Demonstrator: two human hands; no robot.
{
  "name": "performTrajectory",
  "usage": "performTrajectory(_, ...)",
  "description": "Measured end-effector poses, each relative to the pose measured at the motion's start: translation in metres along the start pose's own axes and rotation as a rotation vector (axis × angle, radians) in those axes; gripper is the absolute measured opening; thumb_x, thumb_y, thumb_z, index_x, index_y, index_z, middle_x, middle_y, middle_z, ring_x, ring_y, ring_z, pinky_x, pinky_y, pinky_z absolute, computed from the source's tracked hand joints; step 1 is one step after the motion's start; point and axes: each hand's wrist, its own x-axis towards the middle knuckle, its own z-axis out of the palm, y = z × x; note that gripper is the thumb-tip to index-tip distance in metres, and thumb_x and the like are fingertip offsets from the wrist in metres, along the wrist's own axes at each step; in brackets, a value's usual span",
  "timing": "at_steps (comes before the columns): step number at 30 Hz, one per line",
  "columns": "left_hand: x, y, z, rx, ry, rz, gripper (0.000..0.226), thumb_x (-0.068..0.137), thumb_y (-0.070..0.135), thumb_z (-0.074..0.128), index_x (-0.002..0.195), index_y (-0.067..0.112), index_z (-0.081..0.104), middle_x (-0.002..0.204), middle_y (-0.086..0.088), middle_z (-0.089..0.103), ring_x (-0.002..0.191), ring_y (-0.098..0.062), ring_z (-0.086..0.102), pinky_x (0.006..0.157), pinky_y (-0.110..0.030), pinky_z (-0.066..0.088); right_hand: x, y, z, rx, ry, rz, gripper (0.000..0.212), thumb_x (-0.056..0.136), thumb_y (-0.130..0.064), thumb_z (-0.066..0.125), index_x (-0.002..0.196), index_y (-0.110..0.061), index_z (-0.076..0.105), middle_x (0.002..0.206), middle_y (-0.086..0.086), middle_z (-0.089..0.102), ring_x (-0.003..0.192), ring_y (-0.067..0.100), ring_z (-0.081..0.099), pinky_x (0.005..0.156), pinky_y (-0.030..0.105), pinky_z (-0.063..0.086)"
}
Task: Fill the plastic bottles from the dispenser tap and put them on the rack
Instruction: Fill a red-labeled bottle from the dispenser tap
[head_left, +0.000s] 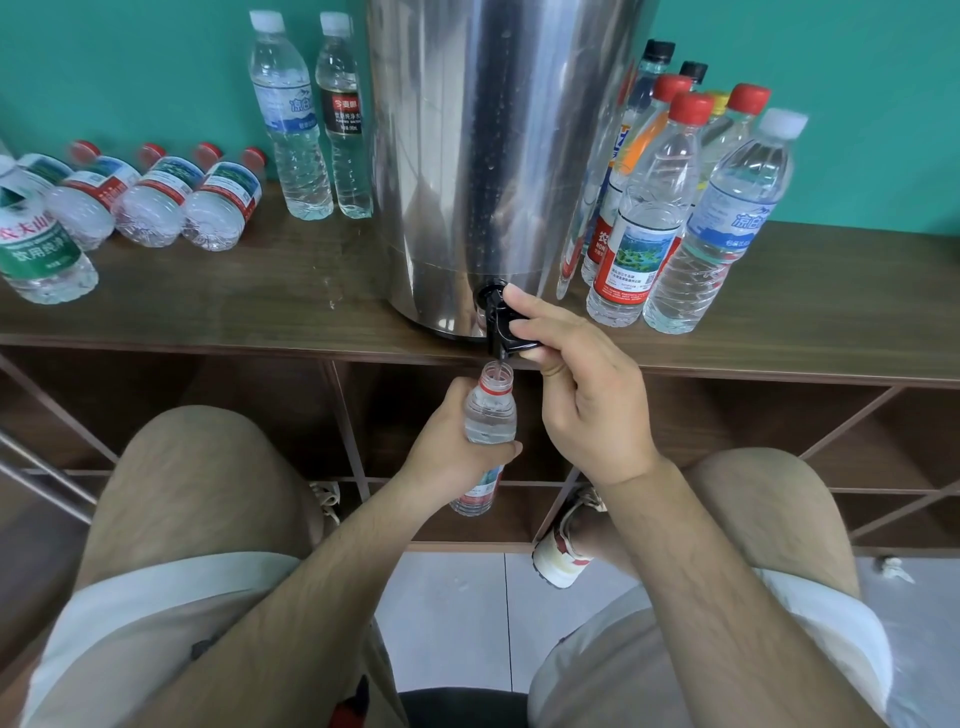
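A tall steel dispenser (483, 156) stands on the brown wooden rack top (260, 312). Its black tap (497, 322) juts over the front edge. My right hand (576, 384) pinches the tap lever with curled fingers and thumb. Below the spout my left hand (452, 452) grips an uncapped clear plastic bottle (491, 415) with a red neck ring, held upright with its mouth right under the tap. A thin stream of water runs into it and the bottle looks nearly full.
Several capped bottles lie on their sides at the left (156, 202); two stand upright beside the dispenser (311, 124). A cluster of upright bottles (675, 208) stands at the right. Open wooden shelf compartments (727, 441) sit under the top. My knees flank the hands.
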Motion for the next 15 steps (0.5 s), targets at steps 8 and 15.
performTrajectory(8, -0.003, 0.007, -0.002, 0.004, -0.006, -0.012, 0.071, 0.081, 0.024, 0.088, 0.136, 0.029, 0.044, 0.126, 0.007, 0.061, 0.120, -0.019, 0.062, 0.107, -0.045, 0.053, 0.004, -0.002, -0.001, -0.027, 0.037, -0.014, 0.033, 0.102, 0.006, 0.048, 0.123, -0.013, 0.065, 0.140, 0.001, 0.064, 0.131, 0.015, 0.062, 0.103, 0.040, 0.056)
performTrajectory(15, -0.005, 0.009, -0.003, -0.023, -0.017, 0.002, 0.063, 0.081, 0.023, 0.088, 0.127, 0.031, 0.045, 0.113, 0.011, 0.062, 0.111, -0.016, 0.064, 0.104, -0.043, 0.054, 0.046, -0.006, -0.008, -0.034, 0.020, 0.083, 0.022, 0.108, -0.013, 0.052, 0.111, -0.009, 0.073, 0.102, -0.004, 0.074, 0.095, 0.014, 0.068, 0.086, 0.037, 0.056)
